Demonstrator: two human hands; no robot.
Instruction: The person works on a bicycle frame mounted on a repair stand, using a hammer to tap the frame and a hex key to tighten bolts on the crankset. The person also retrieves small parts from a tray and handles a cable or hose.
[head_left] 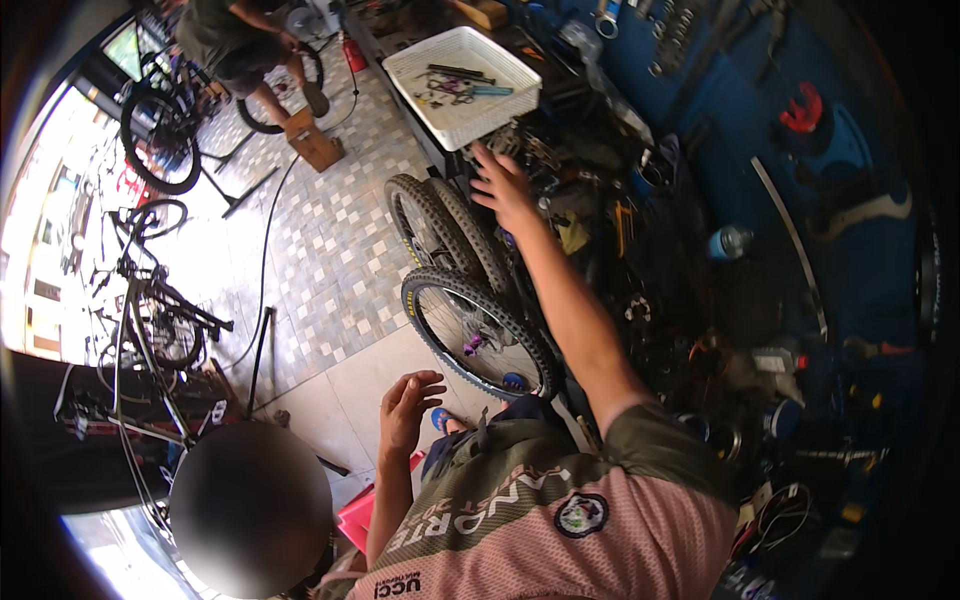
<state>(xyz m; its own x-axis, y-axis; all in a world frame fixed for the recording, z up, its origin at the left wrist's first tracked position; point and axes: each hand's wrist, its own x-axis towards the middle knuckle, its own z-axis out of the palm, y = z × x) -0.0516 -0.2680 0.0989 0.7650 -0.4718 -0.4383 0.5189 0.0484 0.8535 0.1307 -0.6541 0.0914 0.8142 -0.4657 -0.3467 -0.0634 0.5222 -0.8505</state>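
Observation:
My right arm reaches forward over the cluttered workbench [590, 170]. At its end my right hand [508, 192] is open, fingers spread, just short of a white plastic basket [490, 122]. I cannot tell whether the fingertips touch the basket. Inside the basket lie dark rods [460, 74], a teal piece [491, 90] and several small parts. Lower down, my left hand [402, 412] hangs in front of my body with fingers loosely bent and apart, holding nothing. Nearest to it stands a bicycle wheel [478, 287] with a knobby tyre and purple hub; more wheels [468, 226] lean behind it.
Hand tools hang on the blue wall [690, 60] at right. A bottle [730, 242] sits on the bench side. Far left, a person [235, 50] bends beside a cardboard box [313, 140]. Bicycles [160, 145] line the left, and a blurred round shape [250, 510] fills the lower left.

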